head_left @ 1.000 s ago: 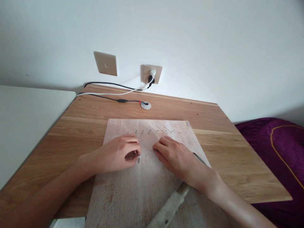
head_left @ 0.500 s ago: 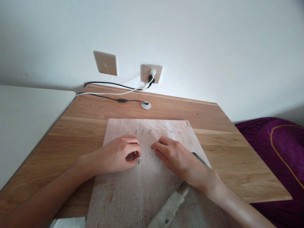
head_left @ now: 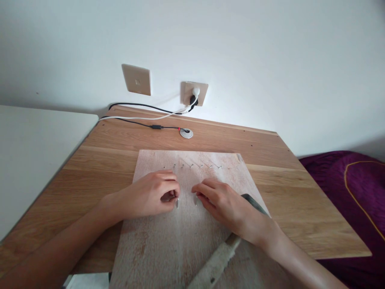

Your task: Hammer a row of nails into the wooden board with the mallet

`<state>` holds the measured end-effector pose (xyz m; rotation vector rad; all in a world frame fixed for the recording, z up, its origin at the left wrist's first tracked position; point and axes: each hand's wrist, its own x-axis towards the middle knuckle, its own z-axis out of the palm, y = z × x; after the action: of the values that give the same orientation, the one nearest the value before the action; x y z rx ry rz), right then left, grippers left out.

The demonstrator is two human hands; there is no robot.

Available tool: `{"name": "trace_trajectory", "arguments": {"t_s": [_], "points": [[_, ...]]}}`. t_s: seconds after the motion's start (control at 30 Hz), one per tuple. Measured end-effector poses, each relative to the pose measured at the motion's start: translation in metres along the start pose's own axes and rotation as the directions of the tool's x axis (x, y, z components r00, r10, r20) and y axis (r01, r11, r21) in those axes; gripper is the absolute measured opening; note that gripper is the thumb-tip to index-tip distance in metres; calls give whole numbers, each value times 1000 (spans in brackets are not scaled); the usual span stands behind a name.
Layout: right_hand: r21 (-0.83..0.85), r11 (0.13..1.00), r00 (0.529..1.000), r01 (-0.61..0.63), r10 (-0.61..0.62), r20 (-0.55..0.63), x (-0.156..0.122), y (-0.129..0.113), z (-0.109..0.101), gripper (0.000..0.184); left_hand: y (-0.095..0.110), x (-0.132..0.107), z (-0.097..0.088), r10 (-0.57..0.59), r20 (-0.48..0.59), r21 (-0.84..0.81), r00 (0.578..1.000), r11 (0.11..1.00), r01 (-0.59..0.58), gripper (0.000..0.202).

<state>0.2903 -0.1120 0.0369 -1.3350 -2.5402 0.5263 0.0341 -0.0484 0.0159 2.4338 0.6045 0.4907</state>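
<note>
A whitish, worn wooden board (head_left: pixel 156 245) lies below both hands. My left hand (head_left: pixel 155 194) is closed in a pinch over its left part, with a thin silver nail (head_left: pixel 177 203) poking down from the fingertips. Across from it, my right hand (head_left: pixel 221 200) is also closed, a second small nail (head_left: pixel 196 200) showing under its thumb and forefinger. Several nails (head_left: pixel 201 165) stand in a row along the board's far edge, some leaning. Under my right wrist rests a hammer (head_left: pixel 215 263), its pale, worn handle toward me and its dark head partly hidden.
The board sits on a wooden desk (head_left: pixel 294 200) against a white wall. Cables (head_left: pixel 144 118) run along the back to a wall socket (head_left: pixel 201 91) and a round grommet (head_left: pixel 186 133). A white surface (head_left: pixel 39 148) adjoins at left; purple fabric (head_left: pixel 327 168) lies at right.
My right hand has tilted slightly, and the nail at its fingertips now shows below them. My left hand keeps its pinch. The whole view has shifted a little.
</note>
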Motion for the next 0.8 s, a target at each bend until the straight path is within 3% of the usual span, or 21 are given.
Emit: {"name": "trace_trajectory", "arguments": {"t_s": [0.23, 0.37, 0.8], "points": [[73, 995, 998, 63, -63, 5, 5, -17, 6, 19, -2, 0, 3, -7, -16, 8, 1000, 1000, 8, 17], [23, 998, 998, 55, -55, 11, 14, -25, 12, 18, -5, -1, 6, -9, -20, -7, 1000, 1000, 9, 18], [31, 998, 998, 59, -60, 27, 11, -29, 9, 17, 0, 0, 2, 9, 11, -15, 1000, 1000, -9, 19]]}}
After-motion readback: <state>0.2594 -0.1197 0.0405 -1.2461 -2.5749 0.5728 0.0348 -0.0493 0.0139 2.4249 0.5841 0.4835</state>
